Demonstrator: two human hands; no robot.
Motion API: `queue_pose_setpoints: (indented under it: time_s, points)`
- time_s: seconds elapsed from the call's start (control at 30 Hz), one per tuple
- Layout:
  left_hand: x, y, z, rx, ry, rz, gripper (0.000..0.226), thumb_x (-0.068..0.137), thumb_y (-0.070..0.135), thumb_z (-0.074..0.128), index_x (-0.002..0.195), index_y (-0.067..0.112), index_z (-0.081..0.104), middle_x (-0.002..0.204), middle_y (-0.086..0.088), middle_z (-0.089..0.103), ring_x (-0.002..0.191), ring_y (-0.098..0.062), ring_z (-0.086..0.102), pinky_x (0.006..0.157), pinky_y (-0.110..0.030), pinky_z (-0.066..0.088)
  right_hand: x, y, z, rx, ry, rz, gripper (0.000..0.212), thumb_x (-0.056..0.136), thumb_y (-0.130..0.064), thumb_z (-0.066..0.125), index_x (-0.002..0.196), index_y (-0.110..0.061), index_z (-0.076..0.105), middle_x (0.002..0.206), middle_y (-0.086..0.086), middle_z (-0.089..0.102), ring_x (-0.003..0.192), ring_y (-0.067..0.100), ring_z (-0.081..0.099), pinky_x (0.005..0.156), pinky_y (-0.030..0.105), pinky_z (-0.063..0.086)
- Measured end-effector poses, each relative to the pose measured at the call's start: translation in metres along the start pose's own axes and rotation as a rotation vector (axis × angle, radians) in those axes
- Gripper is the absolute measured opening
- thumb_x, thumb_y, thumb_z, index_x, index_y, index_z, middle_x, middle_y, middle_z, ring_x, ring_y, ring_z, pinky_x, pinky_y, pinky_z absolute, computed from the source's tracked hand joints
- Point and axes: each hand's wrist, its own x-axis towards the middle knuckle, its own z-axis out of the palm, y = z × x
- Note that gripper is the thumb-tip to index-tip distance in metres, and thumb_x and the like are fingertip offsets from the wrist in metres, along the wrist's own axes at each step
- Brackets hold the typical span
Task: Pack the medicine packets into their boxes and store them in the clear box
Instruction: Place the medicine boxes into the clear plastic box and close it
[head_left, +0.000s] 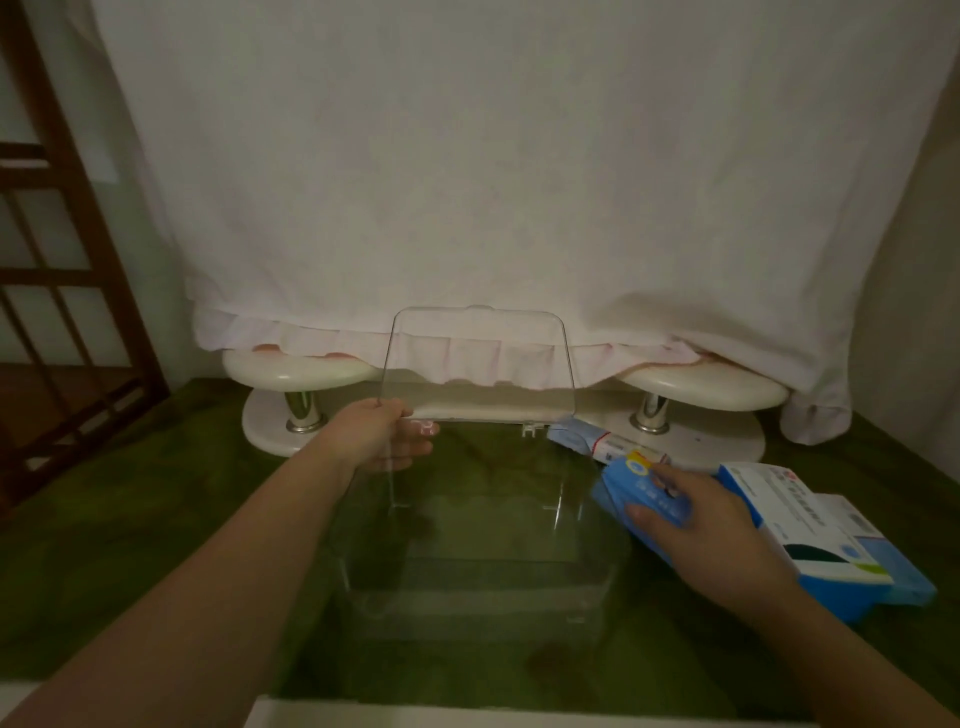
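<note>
Clear-plastic hinged lid (478, 364), raised upright, is gripped at its lower left corner by the left hand (384, 434), fingers curled round the edge. The see-through storage box (467, 587) beneath is hard to trace against the green-covered bench (156, 493). At its right rim, the right hand (711, 540) closes its fingers on a blue cardboard medicine box (623, 488), hiding its print; stacked white-and-blue cartons (810, 535) lie further right.

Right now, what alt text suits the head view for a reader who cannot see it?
A person's left hand holds the lid of a clear box open while the right hand grips a blue medicine box at its right rim. More medicine boxes lie to the right on green cloth.
</note>
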Motion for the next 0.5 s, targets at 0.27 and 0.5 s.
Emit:
queue_pose_setpoints:
  time_s: [0.27,0.5]
  points:
    - [-0.004,-0.005,0.0,0.054,0.028,0.068,0.029,0.101,0.037,0.047,0.115,0.014,0.059,0.102,-0.006,0.074,0.094,-0.023,0.072,0.093,-0.044,0.054,0.002,-0.027,-0.027,0.201,0.118,-0.101,0.058,0.09,-0.038,0.065,0.143,-0.029,0.045,0.141,-0.001,0.049,0.106,0.006,0.041,0.082,0.024,0.038]
    - [-0.047,0.013,-0.005,0.308,0.215,0.646,0.03,0.093,0.019,0.063,0.12,0.03,0.059,0.122,0.014,0.057,0.112,-0.009,0.056,0.091,-0.027,0.051,0.0,-0.07,-0.04,0.227,0.155,-0.451,0.055,0.076,-0.044,0.077,0.127,-0.028,0.06,0.114,-0.024,0.055,0.104,-0.013,0.052,0.084,0.005,0.039]
